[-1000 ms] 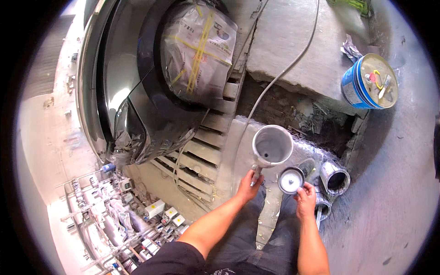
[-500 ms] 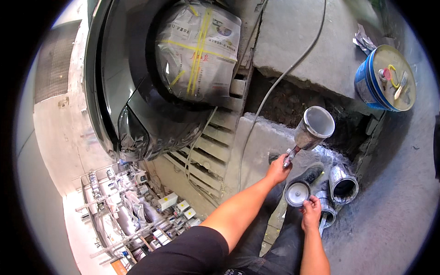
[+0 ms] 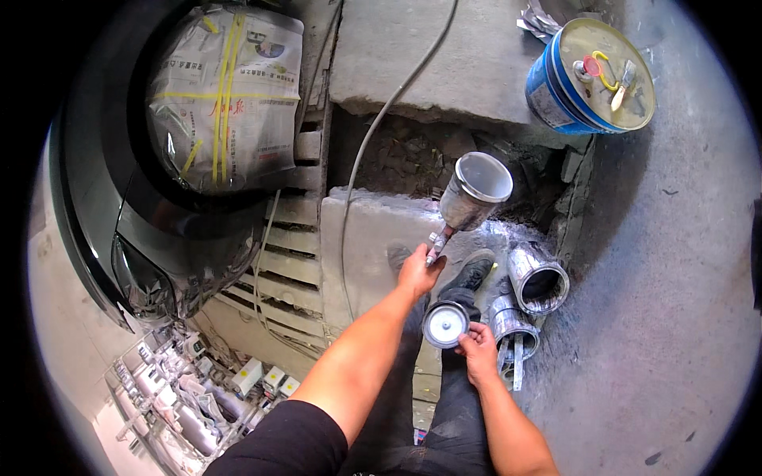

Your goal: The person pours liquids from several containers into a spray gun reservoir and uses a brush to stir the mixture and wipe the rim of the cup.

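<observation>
My left hand [image 3: 421, 271] grips a silver spray gun [image 3: 436, 246] by its body; its open metal cup [image 3: 464, 205] points up and tilts, over the edge of the concrete. My right hand [image 3: 479, 349] holds a round metal lid [image 3: 444, 324] by its rim, with fingers and thumb, below and apart from the cup. Beside my right shoe [image 3: 468, 276], two metal cylinders lie on their sides, an upper one [image 3: 524, 266] and a lower one [image 3: 504, 309], the lower with a flat strip in its mouth.
A dark car [image 3: 95, 214] with a paper-covered wheel [image 3: 198, 135] is on the left, beside a slatted grate [image 3: 290, 262]. A broken pit [image 3: 389, 151], a hose [image 3: 377, 127] and a blue bucket [image 3: 548, 87] carrying a brush lie ahead. A cluttered rack [image 3: 190, 404] stands lower left.
My left hand has moved the spray gun rightward, and its cup now leans. My right hand has drawn the lid lower, toward me, away from the cup. The view has shifted too.
</observation>
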{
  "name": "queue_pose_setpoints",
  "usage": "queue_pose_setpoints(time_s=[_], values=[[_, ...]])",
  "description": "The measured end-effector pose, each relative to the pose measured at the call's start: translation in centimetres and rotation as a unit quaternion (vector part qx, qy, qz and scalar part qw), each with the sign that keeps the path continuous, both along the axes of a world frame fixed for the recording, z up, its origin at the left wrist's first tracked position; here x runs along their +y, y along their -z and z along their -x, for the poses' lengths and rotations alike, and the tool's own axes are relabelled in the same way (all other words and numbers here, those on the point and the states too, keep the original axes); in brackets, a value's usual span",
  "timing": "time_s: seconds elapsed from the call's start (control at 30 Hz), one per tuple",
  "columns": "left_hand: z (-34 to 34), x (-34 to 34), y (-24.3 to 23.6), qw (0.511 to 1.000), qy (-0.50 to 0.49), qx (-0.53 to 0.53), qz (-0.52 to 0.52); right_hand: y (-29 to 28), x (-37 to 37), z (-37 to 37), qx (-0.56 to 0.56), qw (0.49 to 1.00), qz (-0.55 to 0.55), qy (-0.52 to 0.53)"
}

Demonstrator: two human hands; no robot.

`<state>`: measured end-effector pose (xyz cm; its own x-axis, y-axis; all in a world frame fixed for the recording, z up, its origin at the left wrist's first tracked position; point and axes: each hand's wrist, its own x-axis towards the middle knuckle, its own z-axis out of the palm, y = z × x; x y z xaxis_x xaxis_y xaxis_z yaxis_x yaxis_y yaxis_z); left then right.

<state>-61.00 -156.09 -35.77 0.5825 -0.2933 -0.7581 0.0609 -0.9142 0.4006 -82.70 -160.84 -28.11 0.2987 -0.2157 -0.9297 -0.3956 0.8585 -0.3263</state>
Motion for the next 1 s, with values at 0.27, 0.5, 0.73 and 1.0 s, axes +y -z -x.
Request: queue_pose_setpoints(time_s=[0.27, 0.5, 0.73, 1.0], values=[[0.3, 1.6, -1.6, 0.996, -0.026, -0.044, 0.079, -1.4, 0.0, -1.4, 0.005, 0.999, 0.009, -0.034], [0.7, 4.2, -4.3, 0.992, -0.014, -0.073, 0.105, -2.3, 0.0, -2.1, 0.017, 0.995, 0.051, -0.084], [2.4, 11.7, -7.1, 0.976, -0.05, -0.087, 0.195, -4.6, 1.2, -4.8, 0.035, 0.987, 0.07, -0.137], [0.7, 19.7, -13.2, 0.966, -0.168, -0.019, 0.197, -7.6, 4.8, -11.2, 0.012, 0.982, 0.079, -0.17]])
